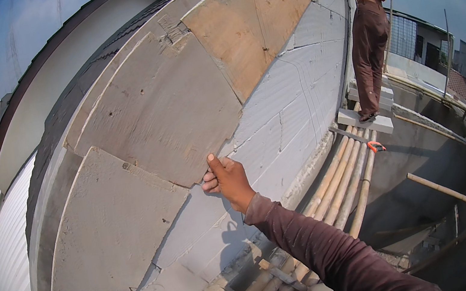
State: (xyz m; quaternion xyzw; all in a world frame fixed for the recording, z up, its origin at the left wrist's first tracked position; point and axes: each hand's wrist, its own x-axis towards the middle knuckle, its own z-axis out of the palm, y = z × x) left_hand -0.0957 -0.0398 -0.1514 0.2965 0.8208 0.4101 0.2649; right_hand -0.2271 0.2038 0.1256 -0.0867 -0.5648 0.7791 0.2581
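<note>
From my distant seat I see the right hand (230, 182) at the lower edge of a grey board (148, 110), its thumb upright and its other fingers curled inward; whether they pinch that edge or only rest against it, I cannot tell. Of the left hand's fingers I cannot tell anything. The grey board sits high on the curved wall, between a second grey panel (113, 237) at lower left and an orange-brown board (262, 19) at upper right. Its face is flat, faintly grained and smudged, with a ragged, chipped upper corner. Below the three sheets I make out white blockwork (298, 92), smooth-faced, crossed by joints and thin cracks, with a rough crust along its foot. A wrinkled, dark maroon sleeve (316, 248) covers the forearm. Beneath it run round, jointed bamboo poles (344, 173), laid side by side, with a saw (376, 146) lying across them, its open-loop handle orange. Farther along, a co-worker (370, 32) in an orange top stands on squared, pale blocks (383, 123), one arm raised beside the wall.
</note>
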